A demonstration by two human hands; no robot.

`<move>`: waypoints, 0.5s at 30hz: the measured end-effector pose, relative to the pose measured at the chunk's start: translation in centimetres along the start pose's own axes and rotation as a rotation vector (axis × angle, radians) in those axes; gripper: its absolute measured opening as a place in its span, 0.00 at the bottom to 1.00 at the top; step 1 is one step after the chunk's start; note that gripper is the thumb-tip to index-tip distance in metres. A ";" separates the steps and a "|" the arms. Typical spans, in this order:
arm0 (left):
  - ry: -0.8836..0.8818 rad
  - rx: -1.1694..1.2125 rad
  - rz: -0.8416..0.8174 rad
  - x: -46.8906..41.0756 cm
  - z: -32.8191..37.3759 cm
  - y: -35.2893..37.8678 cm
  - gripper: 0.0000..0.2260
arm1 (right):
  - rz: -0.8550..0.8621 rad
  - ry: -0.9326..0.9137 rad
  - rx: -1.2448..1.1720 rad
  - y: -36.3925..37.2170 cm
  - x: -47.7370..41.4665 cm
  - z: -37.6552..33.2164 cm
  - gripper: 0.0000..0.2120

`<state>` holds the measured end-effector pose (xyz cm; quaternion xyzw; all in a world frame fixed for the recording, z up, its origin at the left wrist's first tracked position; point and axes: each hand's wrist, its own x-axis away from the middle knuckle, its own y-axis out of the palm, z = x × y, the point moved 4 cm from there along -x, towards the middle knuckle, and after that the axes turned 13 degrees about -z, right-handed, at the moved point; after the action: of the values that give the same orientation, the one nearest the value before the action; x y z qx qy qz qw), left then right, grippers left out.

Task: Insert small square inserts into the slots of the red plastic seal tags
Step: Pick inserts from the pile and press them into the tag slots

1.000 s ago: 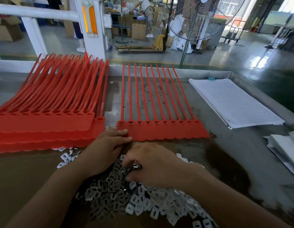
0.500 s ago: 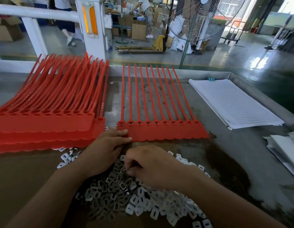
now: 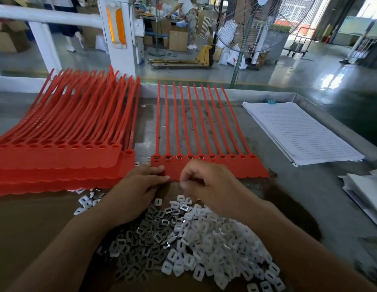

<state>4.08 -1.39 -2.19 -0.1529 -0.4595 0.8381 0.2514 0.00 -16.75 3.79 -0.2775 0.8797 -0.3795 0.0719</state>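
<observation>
Red tag strip is pressed flat on the tabletop by the straight-fingered left hand. Right hand is curled; contents cannot be told. Inserts, piled near, are judged light, stiff, slippery: best pinched by edges.

Strip of 10 red seal tags lies flat, straps pointing away; white square inserts heaped just nearer

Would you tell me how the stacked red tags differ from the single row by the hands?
The stacked tags lie several layers deep; the single row is one layer. The stacked tags' tails bend leftward; the single row's run straighter. Some single row slots show inserts; the stacked tags' look empty. Both are red.
</observation>
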 end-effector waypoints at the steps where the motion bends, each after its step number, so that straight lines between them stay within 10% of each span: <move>1: -0.005 -0.002 -0.001 0.0 0.0 0.0 0.15 | 0.023 0.018 0.000 -0.5 0.1 0.4 0.08; 15: -0.004 0.013 0.000 0.2 0.1 -0.2 0.16 | 0.508 0.339 -0.079 -8.4 1.3 9.2 0.06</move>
<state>3.96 -1.27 -2.01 -0.1495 -0.4545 0.8413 0.2515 5.68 -27.97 3.38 0.0158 0.9344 -0.3558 0.0058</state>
